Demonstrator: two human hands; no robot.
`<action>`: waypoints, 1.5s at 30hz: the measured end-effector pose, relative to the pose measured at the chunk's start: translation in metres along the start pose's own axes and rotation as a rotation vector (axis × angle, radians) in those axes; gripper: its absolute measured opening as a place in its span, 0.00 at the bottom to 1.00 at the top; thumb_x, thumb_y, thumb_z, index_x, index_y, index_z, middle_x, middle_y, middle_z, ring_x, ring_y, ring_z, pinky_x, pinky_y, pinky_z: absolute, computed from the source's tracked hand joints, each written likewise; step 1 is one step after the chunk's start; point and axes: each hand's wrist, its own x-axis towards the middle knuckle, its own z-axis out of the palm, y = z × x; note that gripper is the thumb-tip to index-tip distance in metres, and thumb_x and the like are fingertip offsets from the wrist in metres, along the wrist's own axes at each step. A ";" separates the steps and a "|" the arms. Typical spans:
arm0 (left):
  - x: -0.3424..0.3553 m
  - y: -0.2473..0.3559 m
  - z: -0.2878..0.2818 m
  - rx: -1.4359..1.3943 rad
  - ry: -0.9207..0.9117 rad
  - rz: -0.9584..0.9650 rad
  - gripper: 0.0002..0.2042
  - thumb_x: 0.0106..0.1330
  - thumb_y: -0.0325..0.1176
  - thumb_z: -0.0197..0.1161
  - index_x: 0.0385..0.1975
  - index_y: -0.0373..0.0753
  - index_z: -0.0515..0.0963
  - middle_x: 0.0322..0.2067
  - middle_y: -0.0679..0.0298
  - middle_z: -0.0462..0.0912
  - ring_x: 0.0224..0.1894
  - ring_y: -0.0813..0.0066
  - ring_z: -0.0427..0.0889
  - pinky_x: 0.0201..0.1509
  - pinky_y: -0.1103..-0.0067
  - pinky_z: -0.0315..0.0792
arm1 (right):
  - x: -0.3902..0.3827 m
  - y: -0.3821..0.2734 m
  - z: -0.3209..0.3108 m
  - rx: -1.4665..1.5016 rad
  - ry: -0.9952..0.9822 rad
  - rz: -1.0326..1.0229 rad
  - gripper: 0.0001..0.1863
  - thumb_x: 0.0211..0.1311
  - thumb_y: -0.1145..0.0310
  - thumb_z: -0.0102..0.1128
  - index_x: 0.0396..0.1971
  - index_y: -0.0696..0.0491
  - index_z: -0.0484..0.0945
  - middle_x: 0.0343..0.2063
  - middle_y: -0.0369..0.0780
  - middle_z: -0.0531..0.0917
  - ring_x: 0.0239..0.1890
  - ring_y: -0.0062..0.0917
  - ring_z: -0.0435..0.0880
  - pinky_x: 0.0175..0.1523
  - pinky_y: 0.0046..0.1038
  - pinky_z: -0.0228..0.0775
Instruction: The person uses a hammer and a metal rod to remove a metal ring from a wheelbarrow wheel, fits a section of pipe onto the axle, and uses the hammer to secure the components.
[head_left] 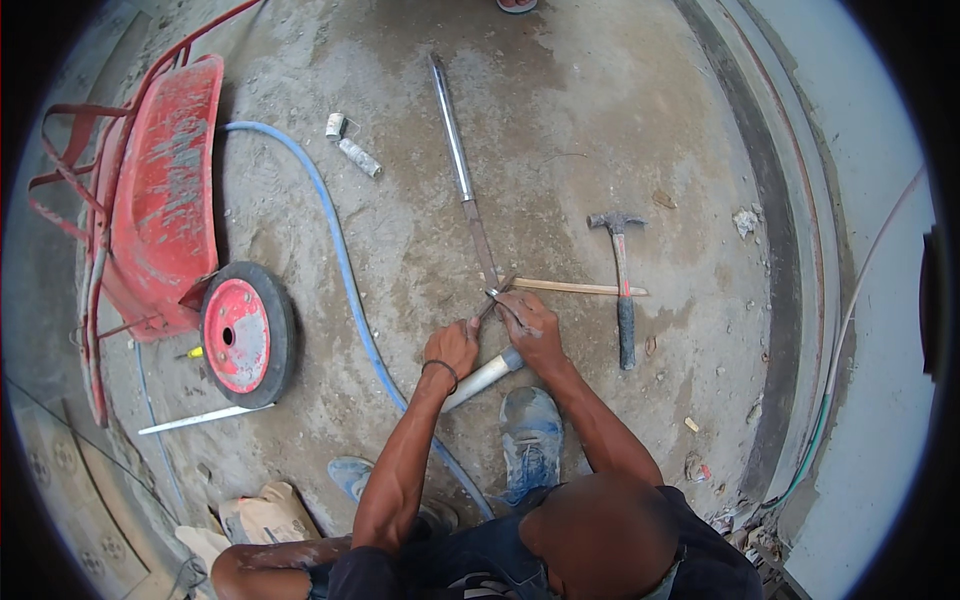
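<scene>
My left hand (453, 350) and my right hand (531, 324) are both closed, close together above the floor. From each fist a slim dark metal piece runs to a small bright spot where the two meet; my fingers cover most of them, so I cannot tell their kind. Just beyond lies a long shiny metal tube (452, 130) with a rusty flat bar (481, 240) at its near end. A thin wooden strip (575, 287) extends right from that spot. Beneath my hands a white pipe (478, 385) with a grey end lies slanted between my shoes.
A hammer (624, 290) with a red and black handle lies at right. A blue hose (345, 260) curves along the left. Beyond it a red wheelbarrow (165, 190) rests tipped, its wheel (240, 335) nearest me. Small white rollers (358, 156) lie farther off. A wall stands at right.
</scene>
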 end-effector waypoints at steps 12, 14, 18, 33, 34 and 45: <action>-0.004 0.015 -0.016 -0.013 -0.025 -0.004 0.28 0.72 0.51 0.40 0.30 0.30 0.79 0.29 0.38 0.79 0.37 0.38 0.78 0.45 0.55 0.70 | 0.001 -0.001 -0.006 0.010 0.035 -0.014 0.12 0.54 0.81 0.63 0.40 0.59 0.81 0.35 0.45 0.82 0.36 0.36 0.84 0.38 0.29 0.76; -0.004 0.014 -0.015 -0.004 -0.011 -0.004 0.28 0.72 0.50 0.40 0.30 0.30 0.79 0.29 0.38 0.79 0.37 0.38 0.78 0.45 0.55 0.70 | 0.001 -0.001 -0.007 0.060 0.048 0.047 0.12 0.54 0.81 0.63 0.40 0.59 0.80 0.35 0.46 0.82 0.36 0.35 0.84 0.39 0.29 0.76; -0.003 0.010 -0.014 -0.025 -0.023 0.001 0.28 0.72 0.50 0.40 0.30 0.30 0.79 0.29 0.39 0.80 0.37 0.39 0.78 0.45 0.55 0.70 | -0.001 -0.003 -0.007 -0.006 0.027 0.045 0.12 0.54 0.81 0.63 0.40 0.59 0.80 0.35 0.46 0.82 0.36 0.35 0.84 0.39 0.29 0.76; 0.000 0.005 -0.007 0.050 -0.014 -0.034 0.26 0.71 0.48 0.43 0.31 0.30 0.80 0.31 0.39 0.80 0.39 0.40 0.79 0.46 0.56 0.71 | 0.001 0.000 -0.005 -0.046 0.005 -0.019 0.11 0.53 0.78 0.64 0.38 0.57 0.80 0.34 0.45 0.81 0.35 0.37 0.84 0.38 0.31 0.76; 0.000 0.008 -0.009 0.051 -0.015 -0.030 0.26 0.71 0.48 0.43 0.31 0.30 0.80 0.31 0.39 0.80 0.39 0.40 0.79 0.46 0.56 0.71 | 0.003 0.000 -0.006 -0.038 -0.003 -0.031 0.11 0.53 0.78 0.65 0.38 0.57 0.80 0.34 0.45 0.81 0.34 0.37 0.84 0.37 0.31 0.76; 0.003 0.009 -0.016 0.118 -0.041 0.006 0.27 0.72 0.49 0.40 0.29 0.29 0.78 0.29 0.38 0.79 0.37 0.38 0.78 0.44 0.55 0.70 | -0.023 0.039 -0.145 -0.766 0.000 0.458 0.26 0.51 0.62 0.70 0.47 0.57 0.72 0.36 0.47 0.74 0.35 0.44 0.76 0.41 0.42 0.69</action>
